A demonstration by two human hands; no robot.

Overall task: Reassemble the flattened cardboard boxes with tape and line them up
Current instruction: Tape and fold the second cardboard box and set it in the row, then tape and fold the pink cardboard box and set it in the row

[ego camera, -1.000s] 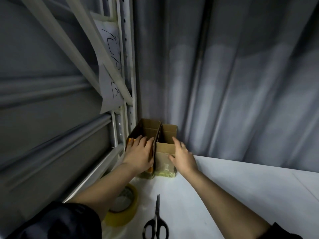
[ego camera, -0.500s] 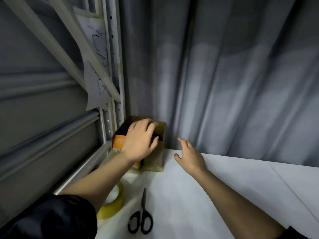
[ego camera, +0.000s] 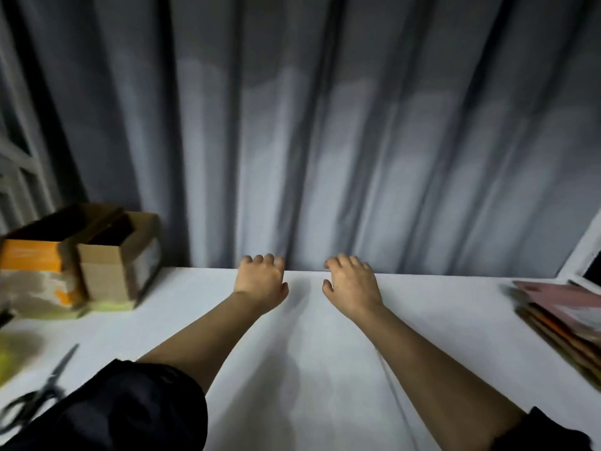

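Two assembled open-topped cardboard boxes stand side by side at the far left of the white table [ego camera: 325, 369]: an orange-printed box [ego camera: 31, 258] and a plain brown box [ego camera: 110, 268], both taped along the bottom. My left hand [ego camera: 261, 281] and my right hand [ego camera: 353, 281] hover empty near the table's far edge in the middle, fingers loosely bent, well clear of the boxes. A stack of flattened cardboard [ego camera: 566, 323] lies at the right edge. A yellow tape roll [ego camera: 13, 356] shows blurred at the left edge, with black scissors [ego camera: 39, 395] in front of it.
A grey curtain [ego camera: 325, 125] hangs right behind the table's far edge. A metal shelving frame [ego camera: 16, 164] rises at the far left behind the boxes. A white frame edge [ego camera: 585, 252] shows at the far right.
Both hands have let go of the boxes and moved right to the middle of the table. The view has swung right, bringing the flattened stack into sight.
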